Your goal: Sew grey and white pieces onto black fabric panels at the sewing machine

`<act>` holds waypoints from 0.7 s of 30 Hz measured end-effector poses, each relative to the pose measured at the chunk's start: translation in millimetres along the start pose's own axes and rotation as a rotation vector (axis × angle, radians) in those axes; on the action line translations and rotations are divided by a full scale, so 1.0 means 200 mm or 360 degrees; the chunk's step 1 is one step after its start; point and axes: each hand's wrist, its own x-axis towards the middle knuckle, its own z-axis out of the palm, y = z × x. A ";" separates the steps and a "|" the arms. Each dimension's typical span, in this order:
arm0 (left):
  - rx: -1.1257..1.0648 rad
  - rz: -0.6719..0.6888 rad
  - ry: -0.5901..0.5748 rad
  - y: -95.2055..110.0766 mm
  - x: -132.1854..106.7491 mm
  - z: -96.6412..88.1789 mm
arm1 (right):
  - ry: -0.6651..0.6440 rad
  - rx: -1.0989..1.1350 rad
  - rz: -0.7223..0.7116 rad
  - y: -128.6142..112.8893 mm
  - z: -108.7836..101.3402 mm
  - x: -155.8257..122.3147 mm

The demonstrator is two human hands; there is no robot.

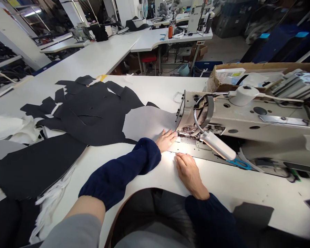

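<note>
My left hand (166,140) lies flat with its fingers outstretched on a light grey fabric panel (147,122), close beside the needle area of a sewing machine (248,113). The panel's right end runs behind the machine head. My right hand (189,172) rests on the white table at the front edge of the metal machine bed (186,148), fingers close together and slightly bent, with nothing visible in them. A small white lamp (218,145) lights the spot by both hands. Left of the grey panel spreads a pile of black fabric pieces (100,113).
Blue-handled scissors (239,164) lie under the machine arm. A cardboard box (214,74) stands behind the machine. White strips (53,199) hang at the table's left edge, near white cloth (12,127). Dark pieces (253,213) lie at front right. Another worktable (147,43) stands beyond.
</note>
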 end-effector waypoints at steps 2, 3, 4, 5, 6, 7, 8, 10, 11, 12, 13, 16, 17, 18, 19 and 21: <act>-0.0028 -0.0030 -0.0003 0.00 0.03 -0.01 | -0.0001 0.0018 0.0009 0.00 0.00 0.00; -0.0046 -0.0048 -0.0013 0.00 0.04 -0.01 | 0.0003 0.0025 0.0009 0.00 0.00 0.00; -0.0062 -0.0071 -0.0024 -0.01 0.05 -0.01 | 0.0007 0.0031 0.0010 0.00 0.00 0.00; -0.0075 -0.0094 -0.0035 -0.01 0.07 -0.01 | 0.0006 0.0038 0.0013 0.00 0.00 0.00; -0.0084 -0.0115 -0.0043 -0.01 0.08 -0.01 | 0.0001 0.0045 0.0017 0.00 0.00 0.00; -0.0092 -0.0133 -0.0050 -0.02 0.09 -0.01 | -0.0005 0.0050 0.0020 0.00 0.01 0.00; -0.0099 -0.0148 -0.0059 -0.02 0.10 -0.02 | -0.0014 0.0054 0.0023 0.01 0.01 0.00; -0.0109 -0.0174 -0.0087 -0.03 0.12 -0.02 | -0.0021 0.0057 0.0021 0.01 0.01 0.00; -0.0113 -0.0184 -0.0102 -0.04 0.12 -0.02 | -0.0022 0.0056 0.0015 0.01 0.01 0.00; -0.0117 -0.0187 -0.0111 -0.04 0.13 -0.02 | -0.0020 0.0056 0.0011 0.01 0.01 0.00; -0.0118 -0.0184 -0.0112 -0.04 0.13 -0.02 | -0.0020 0.0057 0.0007 0.01 0.01 0.00; -0.0107 -0.0159 -0.0085 -0.04 0.13 -0.01 | -0.0007 0.0057 0.0007 0.00 0.00 0.00; -0.0098 -0.0145 -0.0084 -0.04 0.13 -0.01 | 0.0000 0.0058 0.0007 0.00 0.00 0.00; -0.0089 -0.0132 -0.0090 -0.04 0.12 -0.01 | 0.0007 0.0060 0.0008 0.00 0.00 0.01; -0.0080 -0.0121 -0.0098 -0.04 0.12 -0.02 | 0.0011 0.0062 0.0010 0.00 0.00 0.01; -0.0072 -0.0104 -0.0107 -0.03 0.11 -0.03 | 0.0009 0.0063 0.0016 0.00 0.01 0.01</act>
